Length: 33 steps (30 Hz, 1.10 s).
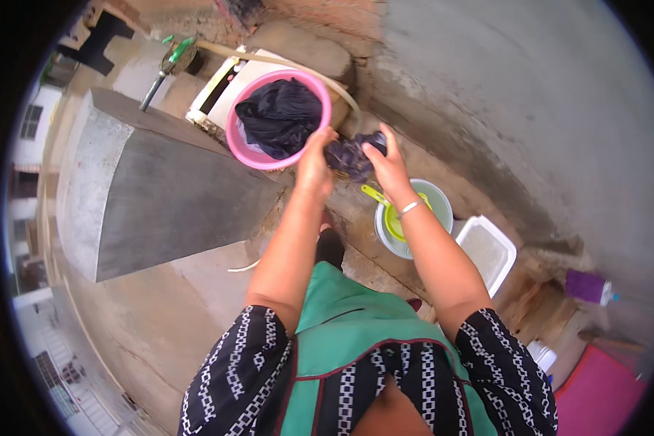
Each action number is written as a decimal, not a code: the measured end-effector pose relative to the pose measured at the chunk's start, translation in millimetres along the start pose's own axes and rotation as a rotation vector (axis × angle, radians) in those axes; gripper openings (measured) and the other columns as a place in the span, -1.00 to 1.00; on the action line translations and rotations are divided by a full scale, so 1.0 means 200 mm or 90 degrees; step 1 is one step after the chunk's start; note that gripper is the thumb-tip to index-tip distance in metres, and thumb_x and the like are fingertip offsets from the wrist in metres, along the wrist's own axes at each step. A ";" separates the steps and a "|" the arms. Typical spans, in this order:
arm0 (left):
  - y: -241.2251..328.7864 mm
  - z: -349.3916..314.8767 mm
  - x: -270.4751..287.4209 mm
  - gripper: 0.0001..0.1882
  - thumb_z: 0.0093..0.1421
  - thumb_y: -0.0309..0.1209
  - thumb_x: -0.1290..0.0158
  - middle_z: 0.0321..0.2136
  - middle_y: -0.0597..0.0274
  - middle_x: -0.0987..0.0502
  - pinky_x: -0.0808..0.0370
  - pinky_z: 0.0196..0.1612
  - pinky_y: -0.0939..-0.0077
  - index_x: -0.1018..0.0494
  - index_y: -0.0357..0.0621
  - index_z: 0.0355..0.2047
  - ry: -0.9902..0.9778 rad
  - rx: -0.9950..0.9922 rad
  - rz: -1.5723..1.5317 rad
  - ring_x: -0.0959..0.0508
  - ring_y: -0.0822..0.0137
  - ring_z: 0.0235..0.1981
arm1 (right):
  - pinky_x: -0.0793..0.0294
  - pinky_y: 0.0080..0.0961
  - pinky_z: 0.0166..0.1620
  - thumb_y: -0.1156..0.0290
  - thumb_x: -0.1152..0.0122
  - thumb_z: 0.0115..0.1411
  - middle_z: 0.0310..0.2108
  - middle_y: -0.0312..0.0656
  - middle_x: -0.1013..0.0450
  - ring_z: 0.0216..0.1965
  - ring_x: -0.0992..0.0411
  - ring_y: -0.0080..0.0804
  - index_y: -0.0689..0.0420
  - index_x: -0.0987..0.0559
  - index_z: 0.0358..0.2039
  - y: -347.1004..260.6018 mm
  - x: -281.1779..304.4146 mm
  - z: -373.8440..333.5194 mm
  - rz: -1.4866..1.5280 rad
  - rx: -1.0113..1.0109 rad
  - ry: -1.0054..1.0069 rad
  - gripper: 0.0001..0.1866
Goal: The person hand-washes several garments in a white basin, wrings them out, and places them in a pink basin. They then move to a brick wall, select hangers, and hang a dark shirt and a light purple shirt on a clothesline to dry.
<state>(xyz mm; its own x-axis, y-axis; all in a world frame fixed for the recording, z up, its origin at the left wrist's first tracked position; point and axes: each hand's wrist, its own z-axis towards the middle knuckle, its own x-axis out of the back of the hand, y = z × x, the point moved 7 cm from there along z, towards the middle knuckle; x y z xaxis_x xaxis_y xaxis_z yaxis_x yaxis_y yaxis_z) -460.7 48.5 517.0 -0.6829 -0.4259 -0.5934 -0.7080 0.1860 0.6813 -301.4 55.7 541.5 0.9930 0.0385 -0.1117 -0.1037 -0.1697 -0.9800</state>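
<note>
Dark cloth (353,158), bunched, just beyond near right edge of pink basin (267,164); gripped by curled fingers (389,139), left hand (315,171) and right hand (394,173). Pale slab (230,97) under basin. Concrete block (174,200), left. Grey wall (530,94), right. Concrete floor (167,312).

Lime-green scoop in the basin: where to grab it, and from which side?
Likely best by the handle, pinched near its free end, coming from the person's left. The handle pokes out past the rim of the basin, while the scoop's body sits inside, partly hidden by the right forearm.
</note>
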 end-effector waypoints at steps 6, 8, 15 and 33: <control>0.66 0.55 0.76 -0.54 0.15 -0.36 0.04 -0.04 0.08 -0.39 -0.26 0.04 0.50 -0.28 -0.31 0.04 0.231 -0.170 0.397 -0.37 0.33 -0.03 | -0.25 -0.42 0.06 0.23 -0.18 0.05 -0.01 0.04 -0.32 0.02 -0.31 -0.21 0.18 -0.31 0.08 0.43 -0.53 0.65 -0.217 -0.052 -0.036 -0.40; 0.69 0.69 1.16 -0.48 0.05 -0.33 -0.01 0.01 -0.10 -0.34 -0.22 0.10 0.37 -0.28 -0.33 0.02 0.376 -0.179 0.568 -0.34 0.07 0.04 | -0.31 -0.42 0.00 0.28 -0.16 0.05 -0.07 0.02 -0.36 -0.06 -0.36 -0.21 0.20 -0.32 0.07 0.55 -0.55 0.74 -0.270 -0.123 0.028 -0.43; 0.83 1.00 1.51 -0.50 -0.02 -0.46 0.08 -0.03 -0.23 -0.33 -0.24 0.10 0.27 -0.29 -0.35 -0.02 0.645 -0.189 0.671 -0.36 -0.08 0.00 | -0.49 -0.44 -0.30 0.45 -0.05 0.11 -0.31 -0.27 -0.40 -0.28 -0.44 -0.47 0.11 -0.37 -0.09 0.94 -0.66 0.75 -0.115 -0.409 0.049 -0.68; 0.40 -0.24 1.12 -0.79 0.06 -0.63 0.16 -0.56 0.21 -0.49 -0.37 -0.53 0.47 -0.49 -0.27 -0.38 0.386 0.028 0.104 -0.44 0.35 -0.59 | -0.38 -0.70 -0.48 0.64 0.01 0.11 -0.41 -0.36 -0.40 -0.44 -0.39 -0.63 0.13 -0.39 -0.19 0.12 -0.02 -0.63 -0.053 -0.202 0.119 -0.76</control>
<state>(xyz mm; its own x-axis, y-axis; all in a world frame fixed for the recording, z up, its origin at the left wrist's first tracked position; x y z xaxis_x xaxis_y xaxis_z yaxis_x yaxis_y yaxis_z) -662.1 -74.4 459.4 -0.5688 -0.8128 -0.1256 -0.6185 0.3221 0.7167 -300.0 -72.7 539.7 0.9935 -0.1106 0.0273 -0.0282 -0.4710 -0.8817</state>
